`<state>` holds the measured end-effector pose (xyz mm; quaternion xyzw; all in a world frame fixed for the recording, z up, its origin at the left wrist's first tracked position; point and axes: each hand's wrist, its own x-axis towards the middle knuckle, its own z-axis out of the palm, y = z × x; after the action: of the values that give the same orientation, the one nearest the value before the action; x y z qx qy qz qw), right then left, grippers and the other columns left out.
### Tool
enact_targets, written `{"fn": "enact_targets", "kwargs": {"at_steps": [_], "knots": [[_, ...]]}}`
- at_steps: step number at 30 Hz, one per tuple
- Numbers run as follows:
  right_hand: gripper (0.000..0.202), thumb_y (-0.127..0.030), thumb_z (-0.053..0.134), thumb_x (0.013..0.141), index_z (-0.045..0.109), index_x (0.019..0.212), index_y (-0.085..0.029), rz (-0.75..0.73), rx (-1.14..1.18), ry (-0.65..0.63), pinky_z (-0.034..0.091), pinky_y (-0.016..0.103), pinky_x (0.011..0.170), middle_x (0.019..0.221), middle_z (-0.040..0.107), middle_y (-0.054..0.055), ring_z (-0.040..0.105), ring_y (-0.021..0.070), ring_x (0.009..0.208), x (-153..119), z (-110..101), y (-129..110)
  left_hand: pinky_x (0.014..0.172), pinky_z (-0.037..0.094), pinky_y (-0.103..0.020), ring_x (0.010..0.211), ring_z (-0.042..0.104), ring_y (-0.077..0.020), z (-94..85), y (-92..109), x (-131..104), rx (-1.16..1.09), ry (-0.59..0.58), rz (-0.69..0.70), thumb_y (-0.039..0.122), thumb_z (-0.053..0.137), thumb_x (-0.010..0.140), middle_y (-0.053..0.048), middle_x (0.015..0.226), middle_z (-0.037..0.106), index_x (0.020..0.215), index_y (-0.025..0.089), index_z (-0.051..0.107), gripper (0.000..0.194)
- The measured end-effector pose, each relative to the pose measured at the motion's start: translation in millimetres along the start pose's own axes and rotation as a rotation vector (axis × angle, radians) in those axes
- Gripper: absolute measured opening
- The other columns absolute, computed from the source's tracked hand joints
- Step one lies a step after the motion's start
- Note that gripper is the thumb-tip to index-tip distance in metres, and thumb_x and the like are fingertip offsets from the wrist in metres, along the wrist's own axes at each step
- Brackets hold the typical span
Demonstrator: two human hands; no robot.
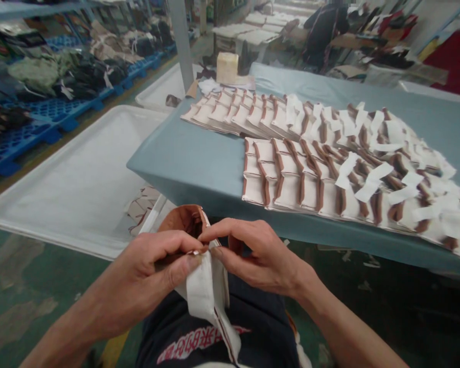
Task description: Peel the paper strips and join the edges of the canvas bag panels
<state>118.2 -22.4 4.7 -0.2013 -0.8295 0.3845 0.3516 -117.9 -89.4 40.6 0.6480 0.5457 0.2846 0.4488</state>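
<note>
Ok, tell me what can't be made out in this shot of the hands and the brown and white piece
Head view only:
- The brown and white piece: its middle is covered by the left hand and right hand; its lower end runs off the bottom edge.
- The rows of pieces on the blue table: cut off by the right edge.
- The person at the back: blurred, hands hidden.

A blue-grey table [199, 158] stands on a green floor [19, 286] beside white trays [80, 179].
</note>
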Motion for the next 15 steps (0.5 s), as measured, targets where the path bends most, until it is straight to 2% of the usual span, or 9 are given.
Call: {"fn": "enact_targets", "kwargs": {"at_steps": [2,9,12,15], "knots": [[0.012,-0.019,0.065,0.108,0.075,0.115,-0.019,-0.005,-0.029,-0.013,0.044,0.02,0.058,0.091,0.083,0.001,0.059,0.0077,0.057,1.2,-2.4,1.1,0.066,0.05,-0.016,0.072,0.071,-0.0138,-1.6,1.4,0.9,0.015,-0.001,-0.008,0.041,0.068,0.105,0.004,0.081,0.082,0.091,0.024,0.085,0.027],[0.015,-0.022,0.064,0.113,0.078,0.111,-0.018,-0.054,-0.121,-0.049,0.053,0.021,0.072,0.098,0.088,0.006,0.079,0.0121,0.077,0.5,-7.4,-2.7,0.065,0.05,-0.017,0.068,0.071,-0.0129,-6.7,-5.2,4.3,0.076,-0.019,0.079,0.038,0.07,0.104,0.005,0.077,0.08,0.087,0.026,0.083,0.025],[0.018,-0.022,0.063,0.114,0.08,0.109,-0.018,-0.039,-0.12,-0.08,0.052,0.021,0.07,0.096,0.088,0.006,0.079,0.0123,0.075,0.7,-9.0,-5.9,0.063,0.049,-0.02,0.065,0.069,-0.0131,-8.3,-5.1,5.1,0.094,-0.037,0.109,0.038,0.071,0.104,0.004,0.074,0.077,0.085,0.026,0.083,0.026],[0.021,-0.026,0.065,0.114,0.082,0.106,-0.018,-0.005,-0.008,-0.113,0.05,0.02,0.066,0.088,0.086,0.004,0.074,0.0108,0.069,2.2,-11.6,-9.9,0.062,0.047,-0.02,0.062,0.066,-0.0116,-9.8,-4.2,5.3,0.07,-0.073,0.166,0.033,0.072,0.104,0.004,0.072,0.075,0.084,0.025,0.083,0.024]]}}
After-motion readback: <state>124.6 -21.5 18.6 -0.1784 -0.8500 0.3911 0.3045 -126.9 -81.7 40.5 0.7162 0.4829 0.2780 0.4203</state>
